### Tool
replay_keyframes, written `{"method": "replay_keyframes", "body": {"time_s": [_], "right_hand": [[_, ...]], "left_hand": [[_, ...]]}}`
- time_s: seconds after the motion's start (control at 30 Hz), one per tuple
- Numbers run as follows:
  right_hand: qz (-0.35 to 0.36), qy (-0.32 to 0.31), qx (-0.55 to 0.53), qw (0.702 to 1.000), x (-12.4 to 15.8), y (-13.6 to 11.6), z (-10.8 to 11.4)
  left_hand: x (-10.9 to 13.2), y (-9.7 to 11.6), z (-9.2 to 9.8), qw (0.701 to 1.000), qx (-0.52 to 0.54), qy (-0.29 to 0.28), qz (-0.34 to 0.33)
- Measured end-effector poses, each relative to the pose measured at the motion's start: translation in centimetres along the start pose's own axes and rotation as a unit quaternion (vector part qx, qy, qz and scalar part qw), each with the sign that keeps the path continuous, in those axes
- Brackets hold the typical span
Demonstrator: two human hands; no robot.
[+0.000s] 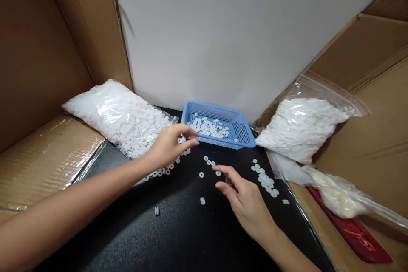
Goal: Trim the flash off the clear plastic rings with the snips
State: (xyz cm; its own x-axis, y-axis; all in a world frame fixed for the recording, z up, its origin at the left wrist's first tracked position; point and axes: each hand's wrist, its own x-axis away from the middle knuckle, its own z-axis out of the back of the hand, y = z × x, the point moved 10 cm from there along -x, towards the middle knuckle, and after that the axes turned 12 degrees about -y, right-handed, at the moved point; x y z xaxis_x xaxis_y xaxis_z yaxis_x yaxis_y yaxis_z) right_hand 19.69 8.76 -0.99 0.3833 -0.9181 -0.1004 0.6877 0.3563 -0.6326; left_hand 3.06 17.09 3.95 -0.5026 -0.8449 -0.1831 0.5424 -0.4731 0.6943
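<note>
My left hand point(170, 146) hovers at the near left edge of a blue perforated plastic basket point(223, 141), thumb and forefinger apart with nothing seen between them. Inside the basket lie many small white plastic rings point(208, 127). Beneath and beside that hand, more white rings point(167, 171) spill near the mouth of a clear bag point(117, 114) full of them. My right hand point(247, 202) is above the black tabletop point(178, 238), its thumb and forefinger parted next to a few loose rings point(208, 162). Its other fingers are curled and partly hidden.
To the right, a cluster of white parts point(266, 182) lies on the table. Beyond it are a zip bag of white pieces point(302, 127), a bag with cream-coloured contents point(339, 197) and a red item point(360, 240). Cardboard walls point(86, 21) and a white panel point(236, 38) enclose the table.
</note>
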Motion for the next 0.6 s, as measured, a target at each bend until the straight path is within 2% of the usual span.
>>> {"method": "replay_keyframes", "body": {"time_s": [0.1,0.17,0.27,0.33,0.4,0.5,0.6], "right_hand": [[-0.019,0.011,-0.003,1.0,0.0,1.2,-0.3],[-0.028,0.021,-0.003,0.999,-0.1,1.8,0.0],[-0.031,0.017,-0.01,0.999,-0.2,2.3,0.4],[-0.021,-0.008,-0.019,1.0,-0.1,2.1,0.1],[-0.001,-0.057,-0.03,0.998,0.1,1.3,-1.2],[0.041,-0.13,-0.036,0.99,0.7,-0.5,-3.7],[0.067,-0.15,-0.02,0.986,1.0,-1.4,-5.1]], "left_hand": [[-5.3,-1.0,-1.2,0.997,-0.077,-0.015,0.002],[-7.8,-1.6,-2.2,0.993,-0.114,-0.03,0.006],[-8.7,-1.2,-2.6,0.989,-0.142,-0.039,-0.005],[-7.3,-0.3,-1.9,0.988,-0.147,-0.038,-0.019],[-4.4,0.6,-0.7,0.988,-0.145,-0.037,-0.029],[1.3,1.0,1.0,0.989,-0.137,-0.046,-0.015],[7.0,0.6,0.9,0.989,-0.117,-0.089,0.013]]}}
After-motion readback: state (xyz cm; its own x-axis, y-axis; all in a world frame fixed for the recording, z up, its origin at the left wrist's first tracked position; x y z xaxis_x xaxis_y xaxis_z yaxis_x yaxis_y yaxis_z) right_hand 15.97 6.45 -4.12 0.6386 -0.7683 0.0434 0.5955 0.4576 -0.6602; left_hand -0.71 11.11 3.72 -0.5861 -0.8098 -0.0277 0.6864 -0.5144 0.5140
